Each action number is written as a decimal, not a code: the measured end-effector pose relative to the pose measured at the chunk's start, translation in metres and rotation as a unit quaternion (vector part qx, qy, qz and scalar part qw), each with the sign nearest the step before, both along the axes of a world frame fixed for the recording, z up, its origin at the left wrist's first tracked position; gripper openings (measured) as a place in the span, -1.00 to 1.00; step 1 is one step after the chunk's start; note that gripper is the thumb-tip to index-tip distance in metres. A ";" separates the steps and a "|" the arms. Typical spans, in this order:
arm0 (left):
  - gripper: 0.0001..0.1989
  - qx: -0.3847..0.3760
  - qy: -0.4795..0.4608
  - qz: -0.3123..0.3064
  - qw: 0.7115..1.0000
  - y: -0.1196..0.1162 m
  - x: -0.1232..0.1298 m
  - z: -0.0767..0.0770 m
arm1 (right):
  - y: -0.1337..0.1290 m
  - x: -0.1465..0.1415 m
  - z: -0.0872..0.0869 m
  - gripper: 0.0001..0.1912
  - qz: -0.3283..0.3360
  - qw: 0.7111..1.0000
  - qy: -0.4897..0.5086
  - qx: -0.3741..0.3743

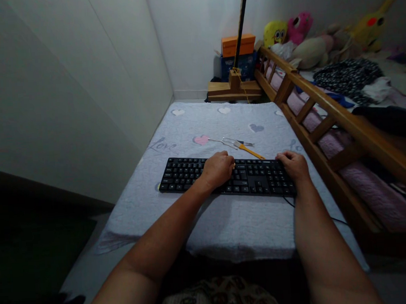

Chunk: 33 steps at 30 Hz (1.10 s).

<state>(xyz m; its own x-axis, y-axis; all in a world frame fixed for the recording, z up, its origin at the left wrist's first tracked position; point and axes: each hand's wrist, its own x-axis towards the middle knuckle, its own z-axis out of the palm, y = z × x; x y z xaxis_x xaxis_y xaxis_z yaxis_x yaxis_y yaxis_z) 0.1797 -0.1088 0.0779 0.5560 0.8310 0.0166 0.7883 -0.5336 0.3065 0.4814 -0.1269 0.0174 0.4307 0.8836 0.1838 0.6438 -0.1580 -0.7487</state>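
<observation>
A black keyboard (258, 181) lies flat on the cloth-covered table (241, 223). Over its middle-right keys is my left hand (219, 169), fingers curled closed around something small and yellowish that barely shows at the fingertips. My right hand (293, 165) rests at the keyboard's upper right corner, thumb and fingers closed on that edge. Just behind the keyboard lie a brush with an orange handle (251, 152) and a thin metal wire tool (219, 141). The keyboard's cable (288, 202) runs off to the right beneath my right forearm.
A wooden bed rail (318, 99) runs along the table's right side, with plush toys (307, 51) and clothes (348, 79) beyond. Behind the table stand a wooden base with a pole (235, 86) and an orange box (238, 45). A pale wall panel (82, 86) rises at left.
</observation>
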 end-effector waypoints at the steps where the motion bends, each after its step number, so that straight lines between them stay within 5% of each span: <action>1: -0.69 0.000 0.002 -0.003 1.000 -0.001 0.000 -0.001 | 0.000 -0.001 0.001 -0.65 0.000 1.000 0.001 -0.001; 23: -0.73 -0.028 0.001 -0.059 0.998 -0.058 -0.020 0.000 | -0.001 -0.003 0.004 -0.68 -0.012 1.000 0.000 -0.011; 33: -0.75 -0.058 0.004 -0.092 0.994 -0.064 -0.027 0.009 | -0.002 -0.003 0.004 -0.68 -0.010 1.000 0.009 -0.006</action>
<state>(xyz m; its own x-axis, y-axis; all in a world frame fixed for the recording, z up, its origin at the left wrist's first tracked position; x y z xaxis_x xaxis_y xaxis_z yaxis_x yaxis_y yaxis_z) 0.1523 -0.1731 0.0865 0.6986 0.7112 -0.0785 0.6832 -0.6303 0.3687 0.4783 -0.1284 0.0218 0.4517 0.8767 0.1655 0.6273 -0.1801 -0.7577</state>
